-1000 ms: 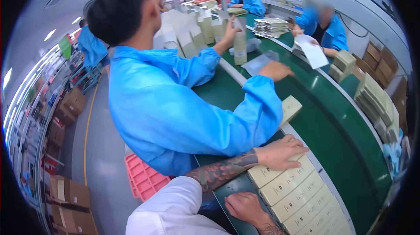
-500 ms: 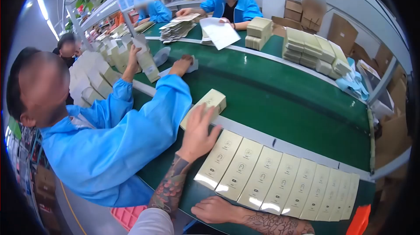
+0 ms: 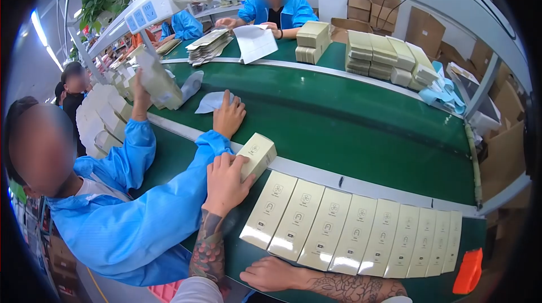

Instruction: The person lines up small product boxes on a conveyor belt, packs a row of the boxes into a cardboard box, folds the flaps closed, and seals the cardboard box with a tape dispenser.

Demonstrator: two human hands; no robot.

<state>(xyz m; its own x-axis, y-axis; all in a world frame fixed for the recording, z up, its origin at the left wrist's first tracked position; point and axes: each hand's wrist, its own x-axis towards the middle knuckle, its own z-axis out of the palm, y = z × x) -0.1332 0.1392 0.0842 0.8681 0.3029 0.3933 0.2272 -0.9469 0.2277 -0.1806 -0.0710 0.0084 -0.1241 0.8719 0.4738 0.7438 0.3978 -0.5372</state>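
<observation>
My left hand (image 3: 226,181) has its fingers closed round the near end of a single cream box (image 3: 258,153), which lies at the belt's near edge. Right of it, several cream boxes (image 3: 307,221) with printed icons lie side by side in a row. My right hand (image 3: 272,273) rests curled on the green tabletop, just below the left end of that row, with nothing visible in it. A co-worker's blue sleeve (image 3: 164,207) is close beside my left forearm.
The co-worker's hands touch a tall box (image 3: 158,80) and a grey-white pouch (image 3: 213,101). Across the green belt (image 3: 350,134), a person in blue sits near stacked boxes (image 3: 372,55) and flat sheets (image 3: 209,46). An orange tool (image 3: 468,271) lies at the lower right.
The view has swung right. My left hand has moved from the row's left end to the single box and closed on it. The co-worker's tall box has tilted, and one hand now touches the pouch.
</observation>
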